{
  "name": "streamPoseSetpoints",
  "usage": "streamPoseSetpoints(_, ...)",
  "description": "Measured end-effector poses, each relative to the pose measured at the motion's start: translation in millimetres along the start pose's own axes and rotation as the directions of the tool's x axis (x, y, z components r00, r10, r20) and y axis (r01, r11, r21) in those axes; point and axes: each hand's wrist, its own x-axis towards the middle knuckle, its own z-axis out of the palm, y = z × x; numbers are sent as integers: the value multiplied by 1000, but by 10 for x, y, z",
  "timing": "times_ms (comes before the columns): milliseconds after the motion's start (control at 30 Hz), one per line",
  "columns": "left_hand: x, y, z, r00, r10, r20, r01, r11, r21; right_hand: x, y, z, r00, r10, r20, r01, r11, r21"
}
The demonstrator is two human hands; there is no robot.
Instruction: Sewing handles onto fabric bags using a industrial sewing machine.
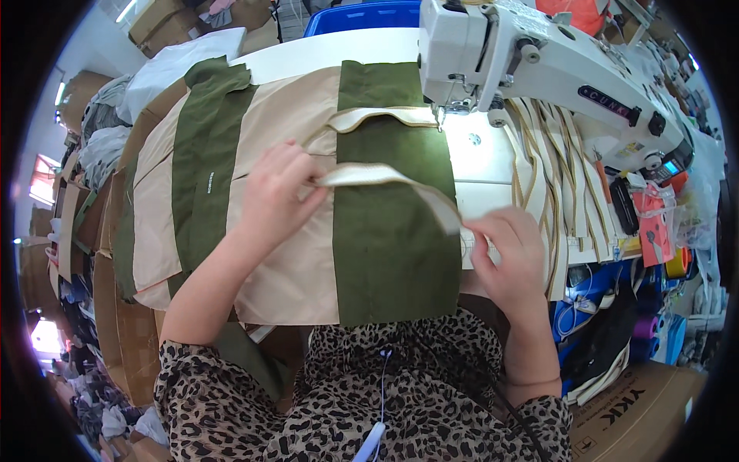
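A white webbing strap with tan edges runs between my two hands, bowed over the fabric. My left hand pinches one end of this stretch above the beige part. At the dark green panel's right edge, my right hand grips the strap's other end between thumb and fingers. A further length of strap reaches the sewing machine's needle area; whether it joins the held stretch is hidden behind my left hand. Beneath lies a fabric piece with green and beige bands, flat across the table.
A white sewing machine stands at the far right, its lamp lighting the table. Several more straps hang over the table's right side. Cardboard boxes and heaped cloth are on the left. A blue bin is behind the table.
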Motion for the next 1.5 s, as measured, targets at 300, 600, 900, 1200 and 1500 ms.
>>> streamPoseSetpoints(300,-63,-115,16,977,27,210,-48,994,98,10,156,309,946,290,144,-302,951,65)
streamPoseSetpoints(600,313,774,383,917,272,294,-133,899,-417,-83,217,411,985,150,82,-141,985,-99)
streamPoseSetpoints(900,251,781,715,952,219,214,-150,943,-296,-536,-38,7,918,86,388,-86,996,-17)
streamPoseSetpoints(1200,291,827,749,962,198,190,-143,953,-267,-677,0,234,979,74,189,-58,995,-85)
streamPoseSetpoints(1500,257,871,780,973,169,154,-129,962,-239,-681,-2,229,982,76,174,-67,996,-60)
